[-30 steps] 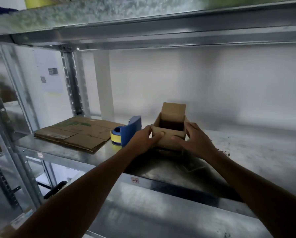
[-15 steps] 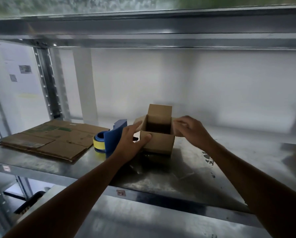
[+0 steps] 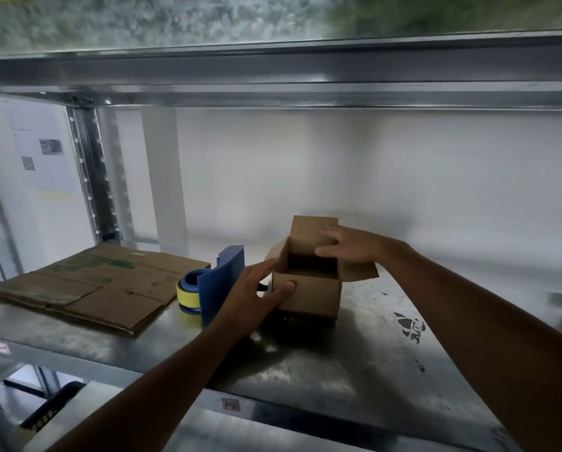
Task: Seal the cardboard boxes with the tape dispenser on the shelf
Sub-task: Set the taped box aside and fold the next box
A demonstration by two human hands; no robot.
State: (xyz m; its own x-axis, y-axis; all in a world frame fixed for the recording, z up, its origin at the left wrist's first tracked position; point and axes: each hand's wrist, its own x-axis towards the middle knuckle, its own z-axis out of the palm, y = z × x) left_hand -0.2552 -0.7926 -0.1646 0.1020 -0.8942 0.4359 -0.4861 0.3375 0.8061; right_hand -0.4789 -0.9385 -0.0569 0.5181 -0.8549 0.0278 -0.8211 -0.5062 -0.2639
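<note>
- Your right hand [image 3: 351, 246] has moved since half a second ago. It was at the right flap [image 3: 361, 272] then. Now it reaches over the open top of the small box [image 3: 309, 295].
- Its fingers are out straight and a little apart. They lie against the back flap [image 3: 305, 230], which stands up. They hold nothing.
- Your left hand [image 3: 250, 288] has stayed at the near left corner of the box. Its thumb presses on the front wall and its fingers lie along the left side, so it holds that corner.
- You can find the box in the middle of the metal shelf [image 3: 354, 370], standing upright with its top open. The right flap sticks out to the side.
- Just left of the box, behind your left hand, stands the blue tape dispenser [image 3: 219, 278] with its yellow roll. It is not in use yet.
- Further left lies some flat cardboard [image 3: 103, 282].
- I think this box is very light and looks empty, so it will slide if you push it. Keep one hand on a wall to hold it in place.
- Thin card like this is stiff but bends at the folds. Push each flap down with flat fingers near its free edge, not at the fold.
- Be gentle, or the walls may dent.
- Once the flaps are down, hold them shut with one hand and take the dispenser by its blue body.
</note>
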